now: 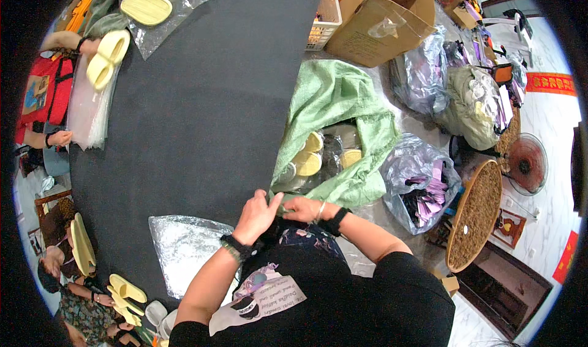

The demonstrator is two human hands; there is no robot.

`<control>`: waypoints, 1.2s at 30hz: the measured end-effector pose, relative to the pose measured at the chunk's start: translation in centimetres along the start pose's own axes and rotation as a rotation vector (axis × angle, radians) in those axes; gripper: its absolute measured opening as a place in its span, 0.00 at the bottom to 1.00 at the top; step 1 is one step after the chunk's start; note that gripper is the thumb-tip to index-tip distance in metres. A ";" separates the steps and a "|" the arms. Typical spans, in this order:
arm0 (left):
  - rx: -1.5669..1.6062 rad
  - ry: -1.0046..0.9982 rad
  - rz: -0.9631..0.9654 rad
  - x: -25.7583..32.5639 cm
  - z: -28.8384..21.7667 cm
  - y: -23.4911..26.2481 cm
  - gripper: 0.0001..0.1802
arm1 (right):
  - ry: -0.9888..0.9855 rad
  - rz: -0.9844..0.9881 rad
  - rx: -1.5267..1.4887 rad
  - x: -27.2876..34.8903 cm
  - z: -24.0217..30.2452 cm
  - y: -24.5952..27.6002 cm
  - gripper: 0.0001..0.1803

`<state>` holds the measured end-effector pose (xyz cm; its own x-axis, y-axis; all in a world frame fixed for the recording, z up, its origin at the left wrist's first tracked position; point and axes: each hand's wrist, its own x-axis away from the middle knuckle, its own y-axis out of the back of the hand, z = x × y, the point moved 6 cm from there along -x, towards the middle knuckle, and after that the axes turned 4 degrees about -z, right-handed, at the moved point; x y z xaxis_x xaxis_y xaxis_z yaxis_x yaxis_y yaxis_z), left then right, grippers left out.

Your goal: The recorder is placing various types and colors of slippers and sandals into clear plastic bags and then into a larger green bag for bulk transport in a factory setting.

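A green woven sack lies with its mouth spread wide beside the table. Inside it sit several pale yellow slippers, some in clear plastic. My left hand is at the sack's near rim by the table edge, its fingers closed on the green cloth and its thumb up. Close by on the right, my right hand pinches the same rim with bent fingers. Its fingertips are partly hidden against the cloth. Dark bands are around both wrists.
The dark table has clear plastic bags on its near edge. Across it, another person's hand holds yellow slippers. A cardboard box, a plastic bag of purple strips, a round woven tray and a fan stand right.
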<state>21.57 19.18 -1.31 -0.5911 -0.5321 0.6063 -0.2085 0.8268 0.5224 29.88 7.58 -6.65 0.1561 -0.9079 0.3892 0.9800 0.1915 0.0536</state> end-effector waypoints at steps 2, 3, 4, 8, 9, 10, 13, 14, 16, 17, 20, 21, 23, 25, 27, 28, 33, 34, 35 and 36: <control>-0.075 0.053 0.027 -1.6 -0.3 -1.2 0.31 | -0.033 0.159 0.073 1.2 0.3 -1.0 0.13; -0.073 0.055 0.036 -1.6 -0.5 -1.8 0.31 | -0.142 0.293 -0.039 1.9 0.6 -1.5 0.13; -0.064 -0.027 0.063 -1.5 -1.0 -2.3 0.31 | 0.050 0.236 -0.059 2.2 0.6 -1.8 0.14; -0.101 -0.210 0.106 -0.9 1.9 -5.3 0.33 | 0.039 0.395 -0.202 1.9 0.2 -1.0 0.21; -0.060 -0.249 0.085 -0.7 3.0 -5.9 0.31 | -0.096 0.482 -0.306 1.6 -1.0 -0.3 0.21; -0.064 -0.244 0.085 -0.4 3.2 -5.9 0.31 | -0.201 0.273 -0.454 0.5 -2.7 2.7 0.19; 0.039 -0.248 0.158 0.2 2.1 -5.8 0.30 | -0.562 -0.216 -0.232 1.3 -13.8 11.9 0.18; -0.050 -0.395 0.279 0.7 1.3 -6.3 0.30 | -0.551 -0.475 0.068 1.8 -15.6 15.1 0.21; -0.192 -0.539 0.504 1.5 0.9 -8.3 0.38 | -0.584 -0.792 0.600 3.8 -18.1 18.6 0.26; -0.186 -0.547 0.508 1.4 0.2 -8.7 0.38 | -0.651 -0.856 0.825 5.2 -19.4 19.5 0.29; -0.179 -0.453 0.224 0.6 0.0 -6.0 0.47 | -0.825 -0.001 0.151 1.1 -18.0 12.3 0.27; -0.217 -0.398 0.216 0.1 -1.2 -5.2 0.48 | -0.843 0.145 0.167 0.7 -15.2 9.7 0.26; -0.189 -0.437 0.319 -0.9 -5.1 -5.2 0.51 | -0.451 0.249 0.099 2.1 -15.3 5.7 0.27; -0.192 -0.561 0.375 -1.3 -5.3 -5.7 0.49 | -0.527 0.435 0.007 2.7 -15.4 1.4 0.28; -0.417 -0.477 0.577 -1.0 -1.6 -7.1 0.46 | -0.311 0.532 0.027 0.7 -6.2 1.5 0.22; -0.279 -0.471 0.467 -1.3 -1.7 -7.0 0.36 | -0.385 0.517 -0.160 1.3 -7.8 1.4 0.21; -0.280 -0.628 0.275 0.5 -2.6 -4.9 0.14 | -0.560 -0.877 0.051 3.4 -18.5 15.4 0.28; -0.264 -0.699 0.270 1.1 -3.0 -4.3 0.11 | -0.567 -1.008 0.339 4.2 -19.9 17.6 0.40; -0.255 -0.770 0.266 1.8 -3.4 -3.6 0.09 | -0.564 -1.130 0.626 4.8 -20.5 19.4 0.52; -0.232 -0.756 0.291 2.1 -2.7 -3.0 0.10 | -0.667 -1.064 0.474 4.1 -22.4 20.2 0.63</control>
<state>23.05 15.06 0.05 -0.9762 0.0306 0.2145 0.1500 0.8095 0.5676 53.06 -0.57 -24.54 -0.8722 -0.3673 0.3230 0.4286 -0.2559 0.8665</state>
